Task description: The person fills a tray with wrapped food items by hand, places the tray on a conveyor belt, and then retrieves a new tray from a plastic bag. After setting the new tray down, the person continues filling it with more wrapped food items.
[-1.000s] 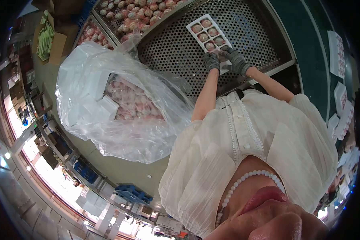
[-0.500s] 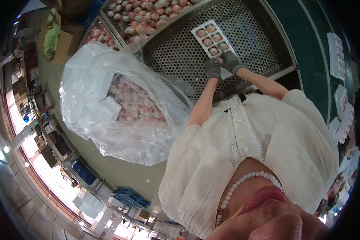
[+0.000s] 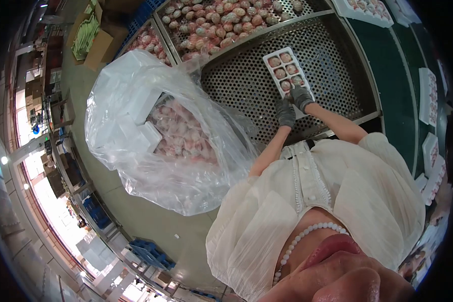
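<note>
Gloved in grey, my left hand (image 3: 285, 112) is closed at the near left edge of a white compartment tray (image 3: 285, 68). My right hand (image 3: 301, 97), in a matching glove, has its fingers curled down over the tray's near end. Whatever the fingertips pinch is too small and partly hidden to tell. Round pink-and-grey wrapped items (image 3: 291, 69) fill the tray's visible compartments in two columns. A reddish item shows between my hands. The tray lies on a perforated metal surface (image 3: 236, 83).
Many similar round items (image 3: 221, 22) lie in a metal bin beyond. At left, a large clear plastic bag (image 3: 171, 194) holds white trays and pinkish items. Filled white trays (image 3: 428, 95) stand along a green belt (image 3: 395, 95) at right. An open cardboard box (image 3: 101, 48) sits upper left.
The whole view has shifted, showing more of the far bin and belt. Both hands remain at the tray's near end, the right one slightly farther back from the items.
</note>
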A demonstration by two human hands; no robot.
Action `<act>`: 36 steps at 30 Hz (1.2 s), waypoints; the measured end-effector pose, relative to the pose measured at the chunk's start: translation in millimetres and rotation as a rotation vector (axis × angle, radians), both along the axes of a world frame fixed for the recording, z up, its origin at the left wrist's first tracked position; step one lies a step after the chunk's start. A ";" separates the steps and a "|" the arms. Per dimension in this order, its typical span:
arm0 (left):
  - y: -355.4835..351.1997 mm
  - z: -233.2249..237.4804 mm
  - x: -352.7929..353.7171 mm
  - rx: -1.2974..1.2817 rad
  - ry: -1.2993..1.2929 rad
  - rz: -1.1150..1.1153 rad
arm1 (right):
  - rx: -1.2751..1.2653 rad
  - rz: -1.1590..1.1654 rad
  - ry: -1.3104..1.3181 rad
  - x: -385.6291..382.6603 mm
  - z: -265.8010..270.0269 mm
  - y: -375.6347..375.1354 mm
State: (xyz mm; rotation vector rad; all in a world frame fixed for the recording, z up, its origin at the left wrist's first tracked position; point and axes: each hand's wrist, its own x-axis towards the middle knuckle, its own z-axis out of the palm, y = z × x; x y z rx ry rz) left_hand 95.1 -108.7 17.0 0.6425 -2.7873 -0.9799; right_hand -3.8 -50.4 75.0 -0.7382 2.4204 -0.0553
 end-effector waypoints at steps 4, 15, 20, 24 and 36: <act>-20.6 20.0 -16.1 0.229 -0.151 -0.171 | 0.060 0.022 -0.007 0.1 -26.2 -11.5; -20.8 -42.9 -21.5 -0.145 -0.409 -0.318 | -0.038 0.075 0.137 -1.9 -31.5 -10.8; -36.0 7.1 -34.0 0.031 -0.496 -0.356 | 0.157 0.610 -0.229 -59.5 -10.4 -27.8; -27.7 -17.6 -21.7 0.050 -0.134 -0.197 | -0.793 -0.111 0.027 -127.7 13.1 -91.3; -36.0 -30.1 -25.8 0.225 -0.443 -0.166 | -0.387 -0.352 -0.235 -251.8 -62.2 -271.4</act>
